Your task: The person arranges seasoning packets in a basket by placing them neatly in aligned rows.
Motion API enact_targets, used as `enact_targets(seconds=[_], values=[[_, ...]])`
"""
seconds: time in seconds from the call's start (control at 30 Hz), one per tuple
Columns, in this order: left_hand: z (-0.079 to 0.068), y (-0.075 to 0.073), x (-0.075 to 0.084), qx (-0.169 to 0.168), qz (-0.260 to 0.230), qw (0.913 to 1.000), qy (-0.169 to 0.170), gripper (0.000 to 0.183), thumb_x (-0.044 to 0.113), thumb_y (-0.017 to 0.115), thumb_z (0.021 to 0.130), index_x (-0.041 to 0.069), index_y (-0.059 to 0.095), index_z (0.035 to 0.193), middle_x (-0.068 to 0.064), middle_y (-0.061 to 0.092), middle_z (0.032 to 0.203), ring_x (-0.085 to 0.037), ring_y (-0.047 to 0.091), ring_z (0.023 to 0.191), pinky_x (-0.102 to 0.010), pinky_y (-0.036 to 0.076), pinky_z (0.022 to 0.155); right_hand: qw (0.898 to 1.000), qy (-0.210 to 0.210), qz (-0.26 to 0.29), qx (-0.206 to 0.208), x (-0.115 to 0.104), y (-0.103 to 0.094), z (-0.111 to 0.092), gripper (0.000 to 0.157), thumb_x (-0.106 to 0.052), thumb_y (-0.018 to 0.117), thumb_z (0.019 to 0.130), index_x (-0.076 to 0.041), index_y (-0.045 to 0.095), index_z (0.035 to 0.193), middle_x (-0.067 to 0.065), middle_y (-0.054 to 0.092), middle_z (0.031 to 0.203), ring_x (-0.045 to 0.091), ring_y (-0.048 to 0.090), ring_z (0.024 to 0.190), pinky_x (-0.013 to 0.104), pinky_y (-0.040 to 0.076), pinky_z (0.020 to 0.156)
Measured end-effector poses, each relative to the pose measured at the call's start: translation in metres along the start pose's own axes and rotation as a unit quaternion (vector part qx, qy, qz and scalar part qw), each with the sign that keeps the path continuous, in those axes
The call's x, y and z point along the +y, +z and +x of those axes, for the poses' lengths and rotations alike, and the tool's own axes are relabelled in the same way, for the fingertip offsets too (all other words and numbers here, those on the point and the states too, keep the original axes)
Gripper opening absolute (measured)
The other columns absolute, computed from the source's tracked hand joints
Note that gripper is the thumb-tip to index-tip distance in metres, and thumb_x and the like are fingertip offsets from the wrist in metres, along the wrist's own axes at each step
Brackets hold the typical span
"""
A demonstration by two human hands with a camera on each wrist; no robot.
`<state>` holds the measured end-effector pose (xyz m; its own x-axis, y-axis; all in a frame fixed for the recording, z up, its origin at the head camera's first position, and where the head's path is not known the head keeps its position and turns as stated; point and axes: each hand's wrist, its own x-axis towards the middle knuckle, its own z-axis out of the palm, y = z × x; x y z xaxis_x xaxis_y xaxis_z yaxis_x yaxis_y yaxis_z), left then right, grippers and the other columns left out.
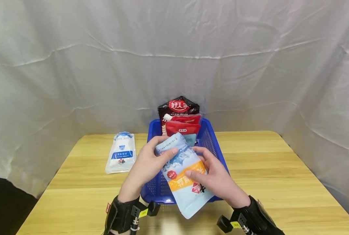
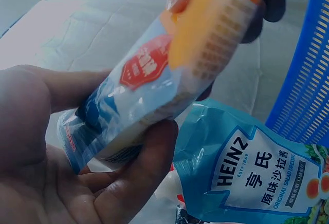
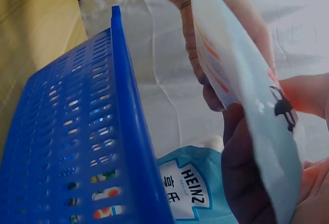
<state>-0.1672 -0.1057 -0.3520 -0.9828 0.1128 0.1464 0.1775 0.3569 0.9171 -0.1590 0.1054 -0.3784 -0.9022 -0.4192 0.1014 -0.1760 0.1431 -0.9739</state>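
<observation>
Both hands hold one light-blue pouch with an orange band above the front of a blue plastic basket. My left hand pinches its upper left end, thumb on the printed face and fingers behind, as the left wrist view also shows. On the lower right side, my right hand grips the pouch with its thumb across the front. Beneath, a teal Heinz salad dressing pouch stands in the basket, mostly covered by the held pouch in the head view.
Red pouches and a black bag stand at the basket's back. A white and blue packet lies on the wooden table left of the basket. Grey cloth hangs behind and at both sides.
</observation>
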Motion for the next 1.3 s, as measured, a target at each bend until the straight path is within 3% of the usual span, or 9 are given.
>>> enact_targets(seconds=[0.2, 0.37, 0.57, 0.77, 0.93, 1.13, 1.3], values=[[-0.006, -0.002, 0.015, 0.014, -0.029, 0.9994, -0.009, 0.044, 0.037, 0.065, 0.082, 0.024, 0.049, 0.122, -0.006, 0.055, 0.108, -0.019, 0.059, 0.075, -0.033, 0.055, 0.062, 0.999, -0.018, -0.031, 0.007, 0.002, 0.0, 0.001, 0.06, -0.028, 0.068, 0.081, -0.024, 0.034, 0.131, 0.007, 0.058, 0.113, 0.023, 0.06, 0.081, 0.039, 0.055, 0.062], [-0.012, -0.005, 0.031, 0.029, -0.066, 0.9974, 0.005, 0.04, 0.025, 0.063, 0.085, 0.014, 0.05, 0.121, -0.01, 0.056, 0.108, -0.021, 0.059, 0.078, -0.035, 0.055, 0.066, 0.998, -0.044, -0.048, 0.025, 0.005, 0.0, 0.002, 0.055, -0.029, 0.067, 0.082, -0.022, 0.038, 0.129, 0.003, 0.056, 0.119, 0.02, 0.057, 0.09, 0.037, 0.055, 0.065], [-0.005, -0.003, 0.014, 0.051, -0.095, 0.9936, 0.033, 0.041, 0.032, 0.063, 0.084, 0.021, 0.049, 0.121, -0.007, 0.056, 0.108, -0.021, 0.059, 0.08, -0.035, 0.055, 0.064, 0.997, -0.047, -0.036, 0.051, 0.008, -0.002, 0.005, 0.049, -0.029, 0.064, 0.084, -0.019, 0.042, 0.126, 0.006, 0.057, 0.116, 0.021, 0.057, 0.091, 0.035, 0.055, 0.068], [0.0, -0.001, 0.004, 0.09, -0.138, 0.9844, 0.062, 0.041, 0.038, 0.063, 0.084, 0.022, 0.049, 0.119, -0.007, 0.056, 0.108, -0.022, 0.06, 0.08, -0.037, 0.055, 0.065, 0.994, -0.057, 0.017, 0.095, 0.008, -0.005, 0.007, 0.043, -0.026, 0.058, 0.089, -0.013, 0.042, 0.126, 0.011, 0.055, 0.115, 0.023, 0.057, 0.093, 0.032, 0.052, 0.077], [0.001, 0.001, 0.005, 0.113, -0.181, 0.9735, 0.081, 0.041, 0.035, 0.061, 0.085, 0.018, 0.047, 0.121, -0.009, 0.055, 0.11, -0.023, 0.059, 0.085, -0.036, 0.055, 0.069, 0.983, -0.066, 0.069, 0.159, 0.008, -0.005, 0.007, 0.044, -0.027, 0.054, 0.091, -0.011, 0.037, 0.128, 0.01, 0.053, 0.119, 0.022, 0.052, 0.103, 0.027, 0.048, 0.085], [-0.001, 0.005, 0.007, 0.121, -0.233, 0.9601, 0.095, 0.042, 0.032, 0.059, 0.087, 0.016, 0.044, 0.123, -0.012, 0.054, 0.11, -0.026, 0.059, 0.088, -0.038, 0.054, 0.07, 0.962, -0.097, 0.155, 0.203, 0.008, 0.002, 0.006, 0.045, -0.021, 0.05, 0.093, -0.009, 0.029, 0.131, 0.014, 0.05, 0.121, 0.029, 0.05, 0.103, 0.029, 0.05, 0.081], [0.0, 0.008, 0.009, 0.123, -0.275, 0.9475, 0.108, 0.042, 0.029, 0.057, 0.088, 0.013, 0.041, 0.124, -0.015, 0.054, 0.111, -0.03, 0.058, 0.09, -0.038, 0.054, 0.068, 0.948, -0.103, 0.22, 0.205, 0.009, 0.007, 0.005, 0.047, -0.022, 0.049, 0.094, -0.01, 0.025, 0.133, 0.013, 0.051, 0.112, 0.028, 0.053, 0.096, 0.028, 0.052, 0.071]])
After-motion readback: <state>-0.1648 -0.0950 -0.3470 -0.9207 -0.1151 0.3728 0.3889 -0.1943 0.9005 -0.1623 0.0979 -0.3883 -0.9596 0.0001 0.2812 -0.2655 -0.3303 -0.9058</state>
